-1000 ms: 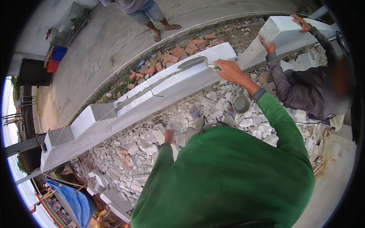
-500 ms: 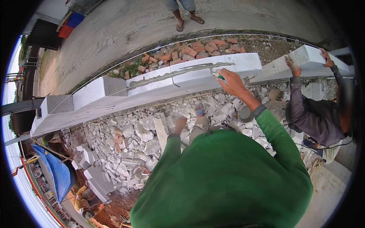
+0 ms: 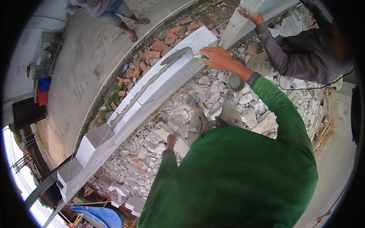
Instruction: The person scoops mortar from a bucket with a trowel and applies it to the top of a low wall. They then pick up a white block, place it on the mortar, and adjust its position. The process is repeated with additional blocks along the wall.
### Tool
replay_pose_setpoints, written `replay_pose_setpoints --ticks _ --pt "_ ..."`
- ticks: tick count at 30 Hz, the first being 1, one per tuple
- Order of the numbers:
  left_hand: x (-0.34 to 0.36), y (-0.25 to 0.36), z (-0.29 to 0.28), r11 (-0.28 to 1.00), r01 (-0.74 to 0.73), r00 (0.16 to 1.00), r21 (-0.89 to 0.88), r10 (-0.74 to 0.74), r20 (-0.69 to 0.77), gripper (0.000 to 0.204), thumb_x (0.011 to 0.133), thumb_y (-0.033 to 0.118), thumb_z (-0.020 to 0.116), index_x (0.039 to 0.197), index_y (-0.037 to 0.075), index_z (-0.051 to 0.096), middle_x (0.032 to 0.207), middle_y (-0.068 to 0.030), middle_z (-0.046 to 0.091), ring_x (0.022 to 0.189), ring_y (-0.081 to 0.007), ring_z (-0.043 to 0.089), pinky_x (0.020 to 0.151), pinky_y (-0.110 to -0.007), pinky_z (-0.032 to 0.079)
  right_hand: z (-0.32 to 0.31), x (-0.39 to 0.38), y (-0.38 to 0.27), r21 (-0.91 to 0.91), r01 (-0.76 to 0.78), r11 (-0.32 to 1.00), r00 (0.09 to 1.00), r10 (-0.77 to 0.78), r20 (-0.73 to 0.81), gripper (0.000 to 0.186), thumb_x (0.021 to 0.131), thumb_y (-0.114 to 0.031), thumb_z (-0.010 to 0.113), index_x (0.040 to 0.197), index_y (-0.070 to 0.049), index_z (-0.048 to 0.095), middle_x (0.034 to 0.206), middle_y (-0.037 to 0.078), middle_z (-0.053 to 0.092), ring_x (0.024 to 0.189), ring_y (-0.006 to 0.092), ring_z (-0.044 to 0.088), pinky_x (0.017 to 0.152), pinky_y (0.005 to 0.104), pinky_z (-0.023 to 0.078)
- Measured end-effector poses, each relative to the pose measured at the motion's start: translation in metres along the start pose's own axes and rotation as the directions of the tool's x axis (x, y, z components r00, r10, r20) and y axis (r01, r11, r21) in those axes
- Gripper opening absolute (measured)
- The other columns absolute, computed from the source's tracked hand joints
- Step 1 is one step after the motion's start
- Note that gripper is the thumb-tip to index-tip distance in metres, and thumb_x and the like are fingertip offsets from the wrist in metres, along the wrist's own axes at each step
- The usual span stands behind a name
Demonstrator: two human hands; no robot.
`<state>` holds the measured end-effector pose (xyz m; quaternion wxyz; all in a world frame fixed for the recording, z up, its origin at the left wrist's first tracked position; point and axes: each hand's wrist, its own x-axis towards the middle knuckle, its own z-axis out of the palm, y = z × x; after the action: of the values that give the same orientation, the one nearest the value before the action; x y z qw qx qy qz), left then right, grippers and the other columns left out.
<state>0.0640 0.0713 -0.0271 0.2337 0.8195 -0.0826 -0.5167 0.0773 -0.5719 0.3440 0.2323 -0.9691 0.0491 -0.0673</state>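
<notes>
My right hand (image 3: 218, 59) is closed around the green handle of a trowel (image 3: 203, 56) at the top edge of a white block wall (image 3: 142, 99). The trowel's blade is hard to tell apart from the grey mortar (image 3: 175, 57) there. A wider patch of mortar lies by the tool, and a narrow strip runs left along the blocks. My left hand (image 3: 172, 141) hangs low over the rubble, apart from the wall; its fingers are hidden from above. A taut string (image 3: 102, 140) runs along the wall.
Broken white rubble (image 3: 152, 140) covers the ground around my feet. A co-worker's hand (image 3: 253, 16) touches a white block (image 3: 243, 22) at the upper right. Bricks (image 3: 157, 45) lie beyond the wall. A grey bucket (image 3: 235, 82) stands near my right forearm. Another person stands on the pavement (image 3: 87, 72).
The view has swung, so the wall now slants up to the right. My right hand and trowel have shifted to the wider mortar patch. My left hand still hangs low.
</notes>
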Motion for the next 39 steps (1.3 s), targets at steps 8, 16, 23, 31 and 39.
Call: replay_pose_setpoints --ticks 8,16,23,31,39 --pt "0.066 0.084 -0.002 0.918 -0.364 0.929 0.156 0.370 -0.014 0.044 0.096 0.027 0.063 0.130 -0.002 0.063 0.104 -0.0098 0.075 0.091 -0.0198 0.073 0.071 -0.034 0.055 0.008 -0.019 0.013 0.219 -0.085 0.972 0.983 0.119 -0.142 0.029 0.091 -0.025 0.065 0.111 -0.004 0.061 0.101 0.016 0.068 0.088 0.0403 0.068 0.076 0.0509 0.054" --pt "0.064 0.196 0.130 0.867 0.259 0.965 0.426 -0.250 -0.079 0.082 0.095 0.057 0.058 0.151 -0.002 0.043 0.141 -0.0290 0.057 0.127 -0.0420 0.059 0.110 -0.050 0.044 0.210 -0.243 0.094 0.535 -0.476 0.698 0.692 0.673 -0.262 0.036 0.088 -0.026 0.071 0.113 -0.003 0.060 0.097 0.021 0.066 0.084 0.0452 0.065 0.070 0.0501 0.051" --pt "0.087 0.257 0.213 0.842 0.400 0.902 0.362 -0.292 -0.317 0.076 0.091 0.061 0.058 0.134 -0.002 0.054 0.128 -0.0286 0.061 0.118 -0.0473 0.062 0.103 -0.054 0.046 0.427 -0.417 0.298 -0.032 -0.987 0.160 0.149 0.963 0.227 0.040 0.091 -0.036 0.064 0.113 -0.003 0.066 0.101 0.025 0.073 0.096 0.0433 0.072 0.084 0.0528 0.056" --pt "0.109 0.280 0.202 0.801 0.486 0.829 0.350 -0.294 -0.476 0.067 0.091 0.051 0.063 0.134 0.000 0.057 0.126 -0.0264 0.064 0.115 -0.0475 0.063 0.098 -0.055 0.048 0.567 -0.395 0.458 -0.182 -0.976 0.118 0.101 0.990 0.101 0.022 0.086 -0.020 0.064 0.097 -0.005 0.075 0.103 0.021 0.076 0.100 0.0375 0.074 0.087 0.0488 0.059" --pt "0.101 0.268 0.201 0.822 0.390 0.866 0.416 -0.174 -0.468 0.059 0.091 0.047 0.065 0.122 -0.002 0.060 0.115 -0.0273 0.067 0.102 -0.0510 0.066 0.089 -0.059 0.051 0.607 -0.432 0.424 0.399 -0.886 -0.236 -0.095 0.935 0.342 0.051 0.080 -0.040 0.076 0.094 0.009 0.074 0.082 0.024 0.075 0.083 0.0346 0.076 0.074 0.0444 0.058"
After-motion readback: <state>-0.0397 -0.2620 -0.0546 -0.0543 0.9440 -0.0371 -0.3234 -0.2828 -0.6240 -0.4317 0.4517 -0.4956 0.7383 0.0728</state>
